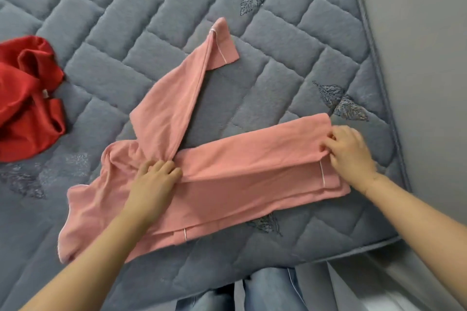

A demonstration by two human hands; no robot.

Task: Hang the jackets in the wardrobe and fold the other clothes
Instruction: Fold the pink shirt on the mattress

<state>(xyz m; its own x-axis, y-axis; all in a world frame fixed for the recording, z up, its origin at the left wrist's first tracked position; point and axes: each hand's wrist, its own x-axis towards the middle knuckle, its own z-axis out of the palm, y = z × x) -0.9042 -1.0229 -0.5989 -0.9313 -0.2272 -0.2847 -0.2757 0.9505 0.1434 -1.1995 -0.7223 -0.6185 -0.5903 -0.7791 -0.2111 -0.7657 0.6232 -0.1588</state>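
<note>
While the pink garment (235, 171) is lying partly folded on the bed (290, 40), your left hand (154, 179) is pressing it with fingers curled, and your right hand (350, 151) is pinching its folded end. Beyond your left hand, a red garment (27, 98) is lying crumpled.
</note>
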